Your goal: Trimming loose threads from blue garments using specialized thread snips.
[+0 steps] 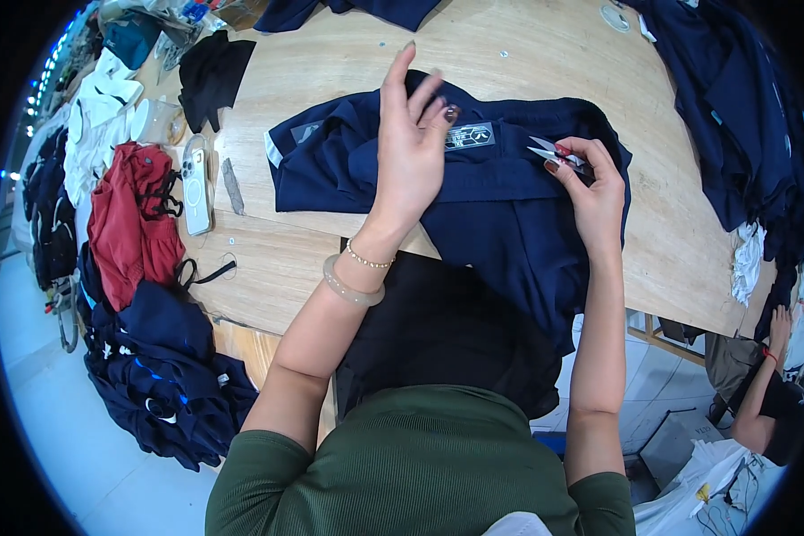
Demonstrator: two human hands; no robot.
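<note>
The navy garment (500, 210) lay crumpled on the wooden table (330, 54), grey label patch up, draping over the near edge. Left hand (411, 147) hovered spread wide; right hand (594, 188) gripped small snips (549, 154).

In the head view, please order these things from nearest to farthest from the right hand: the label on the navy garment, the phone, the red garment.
From the right hand:
1. Label, just left of it on the navy garment.
2. Phone, at the table's left side.
3. Red garment, beyond the phone, at the left edge.

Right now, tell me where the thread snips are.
In the head view, the thread snips are in the right hand, over the navy garment, right of its label.
</note>
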